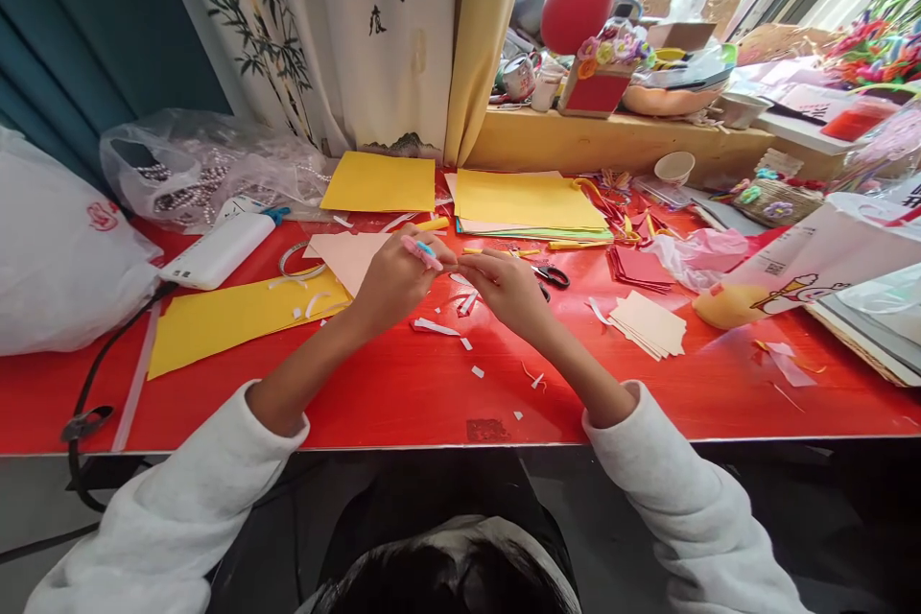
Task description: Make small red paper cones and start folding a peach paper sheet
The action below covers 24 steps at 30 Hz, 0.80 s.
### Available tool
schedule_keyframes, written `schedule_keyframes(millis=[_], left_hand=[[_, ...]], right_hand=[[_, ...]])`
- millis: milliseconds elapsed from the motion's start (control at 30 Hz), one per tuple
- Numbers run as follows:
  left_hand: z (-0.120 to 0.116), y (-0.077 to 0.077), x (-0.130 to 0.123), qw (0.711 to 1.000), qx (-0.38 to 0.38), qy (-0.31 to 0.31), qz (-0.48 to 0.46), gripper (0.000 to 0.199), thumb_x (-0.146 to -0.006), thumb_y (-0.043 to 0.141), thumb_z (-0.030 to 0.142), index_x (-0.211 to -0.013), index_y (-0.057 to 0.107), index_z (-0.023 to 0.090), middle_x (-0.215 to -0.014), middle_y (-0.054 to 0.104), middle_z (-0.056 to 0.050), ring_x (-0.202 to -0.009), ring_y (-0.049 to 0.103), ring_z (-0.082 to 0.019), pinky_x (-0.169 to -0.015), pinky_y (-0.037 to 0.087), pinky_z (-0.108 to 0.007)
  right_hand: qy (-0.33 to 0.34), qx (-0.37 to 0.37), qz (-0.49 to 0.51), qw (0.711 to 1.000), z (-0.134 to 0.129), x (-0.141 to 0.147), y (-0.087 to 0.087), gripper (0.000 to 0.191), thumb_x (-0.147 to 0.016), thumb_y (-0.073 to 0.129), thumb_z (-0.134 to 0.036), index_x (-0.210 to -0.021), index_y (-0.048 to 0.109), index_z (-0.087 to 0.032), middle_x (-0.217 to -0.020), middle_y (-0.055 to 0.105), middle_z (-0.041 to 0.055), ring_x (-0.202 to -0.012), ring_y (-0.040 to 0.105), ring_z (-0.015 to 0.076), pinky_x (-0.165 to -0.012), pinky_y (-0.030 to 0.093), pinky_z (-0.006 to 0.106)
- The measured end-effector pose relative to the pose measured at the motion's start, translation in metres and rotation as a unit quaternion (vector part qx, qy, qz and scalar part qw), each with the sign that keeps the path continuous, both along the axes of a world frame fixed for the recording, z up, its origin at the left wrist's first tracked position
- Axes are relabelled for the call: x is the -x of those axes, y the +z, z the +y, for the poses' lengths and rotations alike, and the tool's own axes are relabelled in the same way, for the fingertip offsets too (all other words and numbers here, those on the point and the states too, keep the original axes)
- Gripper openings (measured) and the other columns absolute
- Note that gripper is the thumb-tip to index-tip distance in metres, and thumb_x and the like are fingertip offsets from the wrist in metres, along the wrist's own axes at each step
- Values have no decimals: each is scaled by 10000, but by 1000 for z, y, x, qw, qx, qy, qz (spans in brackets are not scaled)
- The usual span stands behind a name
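Observation:
My left hand (399, 276) is closed, with a pink and light-blue pen-like tool (422, 253) lying across its fingers. Its fingertips meet those of my right hand (509, 288) above the red table (403, 384). The fingers of my right hand are pinched together; whatever thin piece is between the fingertips is too small to make out. Just right of my right hand lie black-handled scissors (554, 276). White paper scraps (436, 327) are scattered on the table below the hands. Pale pink paper (345, 254) and a yellow sheet (230, 321) lie to the left.
Yellow paper stacks (529, 201) lie behind the hands. At the left are a white power bank (218, 249), a roll of tape (298, 259) and plastic bags (64, 249). Cream squares (651, 324), red squares (639, 269) and a printed cup (806, 264) stand or lie at the right.

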<state>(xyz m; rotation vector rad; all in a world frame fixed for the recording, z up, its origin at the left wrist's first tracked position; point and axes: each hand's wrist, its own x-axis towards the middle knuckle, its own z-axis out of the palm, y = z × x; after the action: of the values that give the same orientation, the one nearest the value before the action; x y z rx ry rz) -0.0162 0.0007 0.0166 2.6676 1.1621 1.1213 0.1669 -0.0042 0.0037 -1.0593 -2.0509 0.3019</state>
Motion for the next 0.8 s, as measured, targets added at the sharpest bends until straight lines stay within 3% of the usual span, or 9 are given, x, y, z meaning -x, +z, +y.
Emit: schedule_keyframes(millis=[100,200,400,633,700,800], left_hand=[[-1,-1,2,997,-55,27,52,267,-942,399,236,-860,650,193,-895,677,-71,-923,546,-216,-831,399,-348],[-3,-3,3,982,-158,44,88,240,-933,387,188,-872,618,195,-907,685,-57,-918,563,-204,-809,367,-346],[-4,-5,7,946,-313,68,55,164,-899,453,124,-901,575,235,-881,698,31,-880,578,-143,-830,340,-340],[-2,-5,17,956,-265,45,121,240,-923,407,219,-964,629,302,-978,696,23,-958,599,-156,-885,360,-358],[-9,-5,13,954,-284,11,99,234,-914,413,224,-948,631,302,-947,695,24,-932,606,-161,-873,367,-362],[-23,-4,2,931,-360,-50,36,190,-891,453,229,-914,629,298,-865,679,32,-855,601,-152,-841,385,-347]], right_hand=[[5,-6,-19,1000,-2,2,1,238,-912,511,-207,-946,740,-149,-766,653,68,-684,566,168,-619,380,271],[9,-8,3,1000,-4,4,3,229,-910,517,-192,-938,742,-158,-712,611,43,-641,537,141,-601,367,252],[16,-45,46,998,-8,8,9,200,-906,527,-179,-916,726,-162,-689,563,15,-619,491,113,-589,357,225],[19,-62,45,997,-8,13,8,206,-894,519,-139,-885,724,-152,-689,583,19,-613,504,115,-579,356,218],[-11,-59,38,997,-2,7,7,217,-884,511,-126,-875,724,-165,-739,624,31,-650,532,126,-610,371,223],[-114,-52,27,992,10,-12,8,244,-872,494,-122,-794,722,-160,-721,634,41,-661,542,145,-641,373,243]])
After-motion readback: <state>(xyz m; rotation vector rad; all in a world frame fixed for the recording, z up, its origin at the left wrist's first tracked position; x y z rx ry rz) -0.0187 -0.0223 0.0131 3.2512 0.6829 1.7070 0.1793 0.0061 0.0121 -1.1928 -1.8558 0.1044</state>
